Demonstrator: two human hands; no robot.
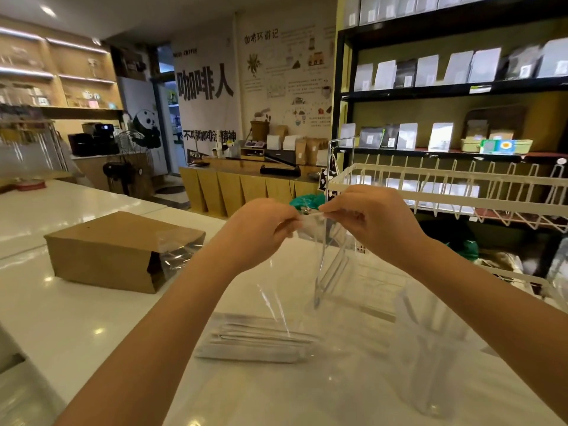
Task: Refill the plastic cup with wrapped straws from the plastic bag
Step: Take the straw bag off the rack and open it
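Note:
My left hand (261,229) and my right hand (375,219) are both raised above the white counter, each pinching the top edge of a clear plastic bag (307,272). The bag hangs down between them, and a few wrapped straws (330,272) hang inside it. A flat pile of wrapped straws (258,341) lies on the counter under the bag. The clear plastic cup (430,348) stands at the lower right with a few straws in it, partly behind my right forearm.
A brown paper bag (116,250) lies on its side at the left with clear plastic spilling from its open end. A white wire rack (445,192) stands behind my hands on the right. Dark shelves of pouches fill the right wall.

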